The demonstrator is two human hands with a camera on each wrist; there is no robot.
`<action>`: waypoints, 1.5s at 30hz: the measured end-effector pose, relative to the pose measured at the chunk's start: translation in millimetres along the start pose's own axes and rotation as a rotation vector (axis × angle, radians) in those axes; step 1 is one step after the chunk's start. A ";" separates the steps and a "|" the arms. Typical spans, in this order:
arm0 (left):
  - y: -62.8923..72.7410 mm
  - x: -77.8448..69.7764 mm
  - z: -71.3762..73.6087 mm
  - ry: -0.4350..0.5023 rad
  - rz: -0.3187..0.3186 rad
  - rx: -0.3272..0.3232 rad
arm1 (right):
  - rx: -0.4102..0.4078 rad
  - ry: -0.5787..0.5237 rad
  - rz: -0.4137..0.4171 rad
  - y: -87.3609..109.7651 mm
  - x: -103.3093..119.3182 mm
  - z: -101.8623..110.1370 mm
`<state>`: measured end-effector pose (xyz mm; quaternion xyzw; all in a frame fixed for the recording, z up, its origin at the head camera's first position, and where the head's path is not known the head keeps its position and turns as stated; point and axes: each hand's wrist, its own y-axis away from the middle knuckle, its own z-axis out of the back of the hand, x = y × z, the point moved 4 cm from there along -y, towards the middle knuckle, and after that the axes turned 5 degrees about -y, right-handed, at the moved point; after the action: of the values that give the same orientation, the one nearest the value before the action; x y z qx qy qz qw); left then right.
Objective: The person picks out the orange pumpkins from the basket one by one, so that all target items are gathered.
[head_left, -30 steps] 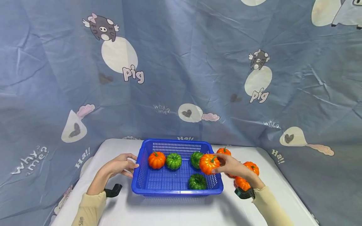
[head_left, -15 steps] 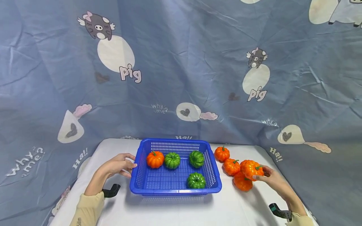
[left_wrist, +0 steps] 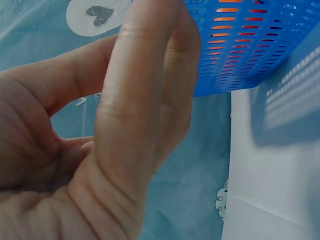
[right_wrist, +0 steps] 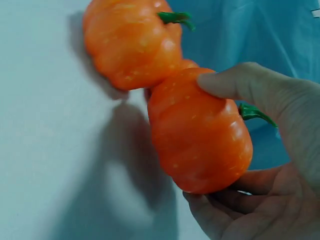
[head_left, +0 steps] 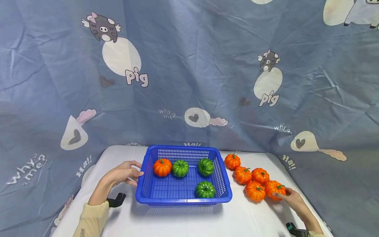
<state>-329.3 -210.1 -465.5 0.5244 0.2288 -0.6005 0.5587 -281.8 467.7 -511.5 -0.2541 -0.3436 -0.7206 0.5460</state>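
Observation:
My right hand (head_left: 294, 199) grips an orange toy pumpkin (right_wrist: 200, 135) with a green stem, thumb on one side and fingers under the other. This pumpkin is low at the near right end of a cluster of orange pumpkins, right beside another orange pumpkin (head_left: 255, 191). My left hand (head_left: 124, 173) rests with loosely bent fingers at the left rim of a blue plastic basket (head_left: 183, 200), fingertips outside it. Inside the basket sit an orange pumpkin (head_left: 162, 167) and three green ones, including a green pumpkin (head_left: 205, 189) at the near right.
More orange pumpkins, such as the far orange pumpkin (head_left: 232, 161), lie on the white table (head_left: 189, 220) right of the basket. A blue printed cloth (head_left: 177, 82) hangs behind the table and along its sides.
My right hand has carried the orange pumpkin from over the basket's right side rightward and down to the cluster. The left hand keeps its place at the rim.

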 end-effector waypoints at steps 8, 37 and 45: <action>0.3 -0.6 0.0 -0.002 0.013 -0.011 | 0.065 0.010 -0.038 -7.8 -6.6 -11.1; 1.7 -1.2 1.7 0.000 0.005 -0.022 | 0.047 0.093 0.467 -0.5 164.8 -61.7; 1.4 -0.6 -1.1 0.006 0.003 -0.019 | 0.218 0.018 0.553 -8.0 235.1 -121.9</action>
<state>-327.7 -209.2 -464.9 0.5211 0.2353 -0.5961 0.5638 -352.9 231.0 -416.4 -0.2716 -0.3316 -0.5054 0.7489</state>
